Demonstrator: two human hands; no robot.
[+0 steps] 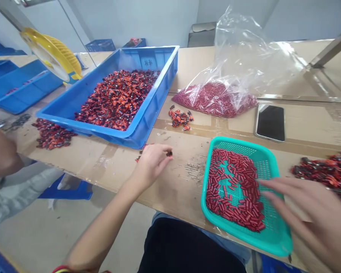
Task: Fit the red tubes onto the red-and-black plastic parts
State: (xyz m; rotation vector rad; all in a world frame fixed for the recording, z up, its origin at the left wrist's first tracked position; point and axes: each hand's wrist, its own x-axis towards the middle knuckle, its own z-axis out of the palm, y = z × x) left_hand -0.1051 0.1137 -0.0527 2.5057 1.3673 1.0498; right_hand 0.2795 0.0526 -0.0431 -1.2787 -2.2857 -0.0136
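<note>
Teal plastic mesh basket on a brown cardboard-covered table, with a layer of short red tubes across its floor and a bare patch at the centre. Left hand above the table, left of the basket, thumb and forefinger pinched closed on one tiny dark-and-red piece, its detail too small to make out. Right hand open, fingers spread and slightly blurred, reaching over the basket's right side and holding nothing visible; fingertips right by the red tubes, contact impossible to tell.

Beyond them, a wide blue plastic crate heaped with red-and-black pieces, a small loose pile near its right side, a large heap at far right, and a clear plastic bag of red tubes. Nearby, a black-screened phone lying flat. At far left, a co-worker's forearm near another heap.

Risks: a weak pinch letting the tiny piece drop and get lost among the loose heaps; a careless brush from the right hand tipping the light basket and scattering tubes.
</note>
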